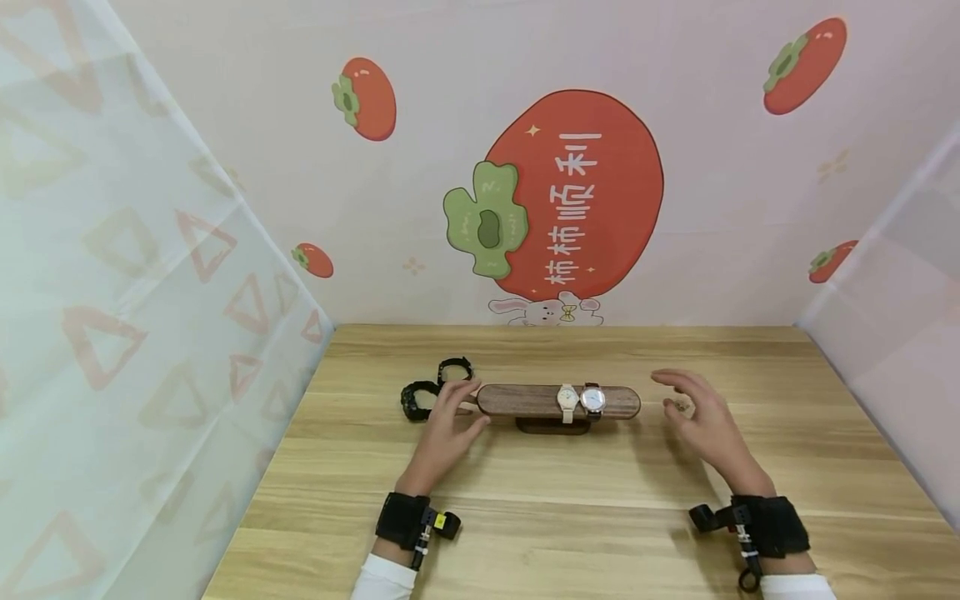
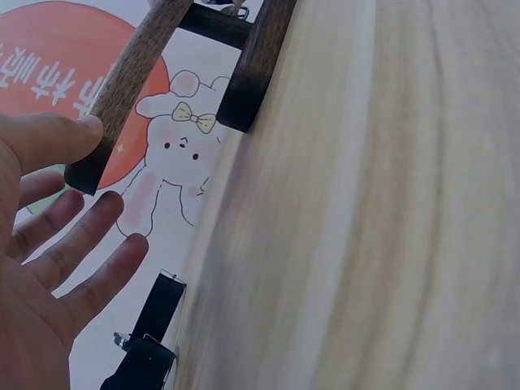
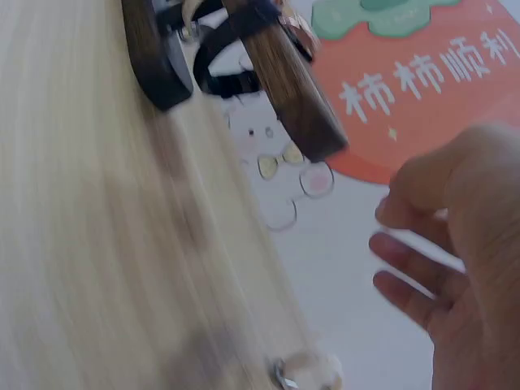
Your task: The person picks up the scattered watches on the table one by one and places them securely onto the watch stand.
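Note:
A dark wooden watch stand (image 1: 517,401) with a rounded bar stands on the table. Toward its right end the bar carries a watch with a pale strap (image 1: 567,399) and a silver-cased watch with a dark strap (image 1: 592,400). At the bar's left end is my left hand (image 1: 444,437), fingers spread; in the left wrist view its thumb (image 2: 61,138) overlaps the bar's end, and I cannot tell whether it presses there. My right hand (image 1: 708,429) hovers apart from the right end, fingers loosely bent, holding nothing.
Two black watches lie left of the stand, a larger one (image 1: 409,403) and a smaller one (image 1: 455,362) behind it. Beside my right hand lies a small pale item with metal (image 3: 313,371), partly hidden in the head view. Printed cloth walls (image 1: 420,192) enclose the wooden tabletop (image 1: 525,517).

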Action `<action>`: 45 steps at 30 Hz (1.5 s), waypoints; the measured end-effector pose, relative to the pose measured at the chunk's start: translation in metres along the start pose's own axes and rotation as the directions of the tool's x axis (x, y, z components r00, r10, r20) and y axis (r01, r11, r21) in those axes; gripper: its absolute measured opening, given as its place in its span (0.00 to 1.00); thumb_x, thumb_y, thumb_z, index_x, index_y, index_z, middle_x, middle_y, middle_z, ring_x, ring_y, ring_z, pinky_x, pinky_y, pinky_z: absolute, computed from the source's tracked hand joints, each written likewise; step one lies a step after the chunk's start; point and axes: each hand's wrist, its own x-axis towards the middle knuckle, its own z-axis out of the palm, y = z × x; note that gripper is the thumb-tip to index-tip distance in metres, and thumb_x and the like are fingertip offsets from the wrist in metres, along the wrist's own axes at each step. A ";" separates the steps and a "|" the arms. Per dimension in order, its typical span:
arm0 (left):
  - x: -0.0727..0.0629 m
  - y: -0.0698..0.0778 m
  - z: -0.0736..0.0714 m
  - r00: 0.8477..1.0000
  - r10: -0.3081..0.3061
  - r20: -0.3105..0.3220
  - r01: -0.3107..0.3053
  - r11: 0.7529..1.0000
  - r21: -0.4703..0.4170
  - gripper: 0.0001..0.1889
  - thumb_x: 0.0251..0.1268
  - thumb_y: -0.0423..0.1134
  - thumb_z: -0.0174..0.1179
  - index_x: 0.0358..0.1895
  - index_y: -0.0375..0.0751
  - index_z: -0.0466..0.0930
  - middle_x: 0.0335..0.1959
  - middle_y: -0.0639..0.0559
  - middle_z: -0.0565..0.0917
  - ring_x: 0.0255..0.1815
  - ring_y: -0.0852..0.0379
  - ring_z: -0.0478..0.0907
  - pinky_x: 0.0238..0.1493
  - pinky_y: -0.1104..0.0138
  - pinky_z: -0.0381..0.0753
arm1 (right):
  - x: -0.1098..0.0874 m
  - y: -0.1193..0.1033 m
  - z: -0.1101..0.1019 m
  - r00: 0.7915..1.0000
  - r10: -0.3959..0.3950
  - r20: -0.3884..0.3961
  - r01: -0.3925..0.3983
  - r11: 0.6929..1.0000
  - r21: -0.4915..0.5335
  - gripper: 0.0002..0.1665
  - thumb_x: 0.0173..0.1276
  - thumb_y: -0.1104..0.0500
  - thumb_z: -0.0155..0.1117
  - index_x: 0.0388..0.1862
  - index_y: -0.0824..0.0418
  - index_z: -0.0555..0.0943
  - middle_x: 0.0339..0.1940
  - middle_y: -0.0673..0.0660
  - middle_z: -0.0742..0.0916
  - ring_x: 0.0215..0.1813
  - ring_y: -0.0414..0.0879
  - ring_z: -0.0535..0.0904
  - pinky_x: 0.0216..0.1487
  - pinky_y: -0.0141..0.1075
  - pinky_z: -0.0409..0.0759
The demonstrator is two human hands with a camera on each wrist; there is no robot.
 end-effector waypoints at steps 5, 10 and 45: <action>-0.002 -0.001 -0.002 1.000 -0.006 0.008 0.006 1.000 -0.013 0.32 0.69 0.34 0.73 0.75 0.41 0.75 0.69 0.38 0.75 0.63 0.43 0.82 0.61 0.56 0.89 | 0.001 0.020 -0.014 0.998 0.058 -0.003 -0.058 0.991 -0.118 0.24 0.68 0.75 0.68 0.63 0.66 0.84 0.63 0.68 0.83 0.56 0.63 0.80 0.45 0.42 0.79; -0.003 -0.001 -0.001 1.000 -0.021 -0.003 0.021 1.000 0.004 0.30 0.70 0.36 0.72 0.74 0.42 0.76 0.69 0.41 0.76 0.63 0.44 0.82 0.61 0.56 0.89 | 0.004 0.045 -0.025 0.994 0.104 0.041 -0.096 0.980 -0.175 0.23 0.68 0.75 0.66 0.62 0.71 0.82 0.64 0.74 0.81 0.63 0.74 0.75 0.52 0.65 0.78; -0.002 -0.002 0.001 0.999 -0.052 -0.008 0.052 0.999 -0.005 0.26 0.72 0.37 0.71 0.72 0.47 0.78 0.68 0.45 0.77 0.61 0.49 0.82 0.62 0.55 0.88 | -0.006 0.074 -0.019 0.943 0.314 0.108 -0.282 0.928 -0.243 0.24 0.71 0.69 0.67 0.63 0.80 0.77 0.57 0.80 0.75 0.48 0.70 0.79 0.44 0.59 0.80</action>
